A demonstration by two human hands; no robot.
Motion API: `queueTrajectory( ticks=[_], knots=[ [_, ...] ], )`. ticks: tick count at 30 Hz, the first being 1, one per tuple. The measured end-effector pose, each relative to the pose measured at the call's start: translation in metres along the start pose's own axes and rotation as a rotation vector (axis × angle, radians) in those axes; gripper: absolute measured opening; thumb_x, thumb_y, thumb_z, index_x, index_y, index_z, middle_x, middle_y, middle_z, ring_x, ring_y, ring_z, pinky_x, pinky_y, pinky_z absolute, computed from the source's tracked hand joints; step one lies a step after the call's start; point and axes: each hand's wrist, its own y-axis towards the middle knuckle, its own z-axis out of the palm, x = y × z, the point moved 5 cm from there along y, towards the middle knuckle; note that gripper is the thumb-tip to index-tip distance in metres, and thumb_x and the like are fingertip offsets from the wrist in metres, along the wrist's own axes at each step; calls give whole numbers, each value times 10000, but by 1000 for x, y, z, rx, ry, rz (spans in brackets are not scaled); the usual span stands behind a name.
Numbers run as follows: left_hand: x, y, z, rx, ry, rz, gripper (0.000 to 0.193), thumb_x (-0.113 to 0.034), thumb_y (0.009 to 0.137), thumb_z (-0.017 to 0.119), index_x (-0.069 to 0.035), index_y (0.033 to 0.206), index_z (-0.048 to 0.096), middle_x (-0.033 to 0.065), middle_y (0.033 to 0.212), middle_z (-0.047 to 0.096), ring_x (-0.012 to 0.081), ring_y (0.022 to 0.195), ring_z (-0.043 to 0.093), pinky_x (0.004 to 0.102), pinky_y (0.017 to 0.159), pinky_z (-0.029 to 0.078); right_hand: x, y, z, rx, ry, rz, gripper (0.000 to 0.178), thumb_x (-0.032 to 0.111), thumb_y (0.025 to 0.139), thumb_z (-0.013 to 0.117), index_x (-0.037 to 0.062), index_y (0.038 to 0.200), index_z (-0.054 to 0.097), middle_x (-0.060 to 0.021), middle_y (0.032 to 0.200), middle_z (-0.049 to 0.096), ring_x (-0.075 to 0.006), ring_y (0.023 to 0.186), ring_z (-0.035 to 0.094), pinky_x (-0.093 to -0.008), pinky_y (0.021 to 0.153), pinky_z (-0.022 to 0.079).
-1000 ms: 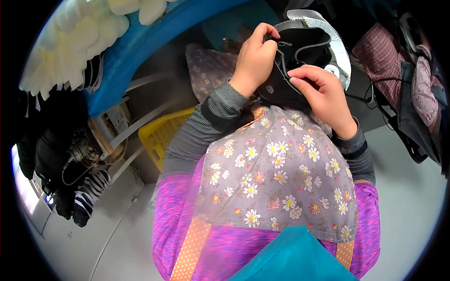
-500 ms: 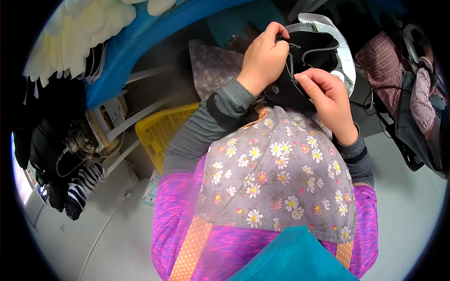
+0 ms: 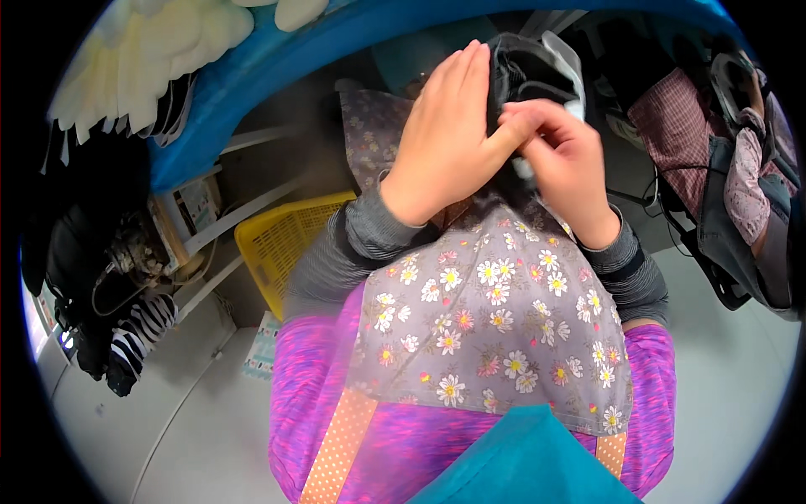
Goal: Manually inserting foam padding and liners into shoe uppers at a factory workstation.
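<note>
A black shoe-like item (image 3: 514,65) with a grey lace (image 3: 537,86) and a shiny whitish edge (image 3: 564,63) is at the top middle, past my apron-covered lap. My left hand (image 3: 445,134) lies along its left side, fingers stretched out straight and together, thumb pointing toward my right hand. Over the item's near part, my right hand (image 3: 562,155) is closed in a pinch at the lace; the fingertips are partly hidden behind the left thumb. Both hands cover much of the item's lower part.
A yellow plastic basket (image 3: 281,244) stands left of my left forearm. Whitish foam-like pieces (image 3: 151,59) lie on a blue-covered surface (image 3: 243,71) at upper left. Dark items and a striped one (image 3: 144,336) hang at far left. Another person's plaid clothing (image 3: 676,118) is at right.
My left hand has gone from curled fingers at the item's top to straight fingers along its side. My right hand moved up and left, and the item turned, its whitish edge shifting left.
</note>
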Motion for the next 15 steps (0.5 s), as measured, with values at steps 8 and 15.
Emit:
queueTrajectory(
  ticks=[8, 15],
  knots=[
    [28, -39, -11, 178, -192, -25, 677, -137, 867, 568, -20, 1514, 407, 216, 1517, 459, 359, 1414, 436, 422, 1175, 332, 24, 1, 1, 338, -522, -426, 332, -80, 804, 614, 9, 1119, 671, -144, 1070, 684, -335, 963, 670, -383, 863, 546],
    [21, -45, -10, 91, -224, 66, 721, -17, 779, 460, 22, 1497, 405, 209, 1523, 450, 363, 1427, 411, 425, 1192, 309, 19, 13, 23, 150, -942, -727, 247, 6, 750, 706, 37, 992, 668, -102, 1023, 662, -300, 1018, 632, -409, 894, 510]
  ],
)
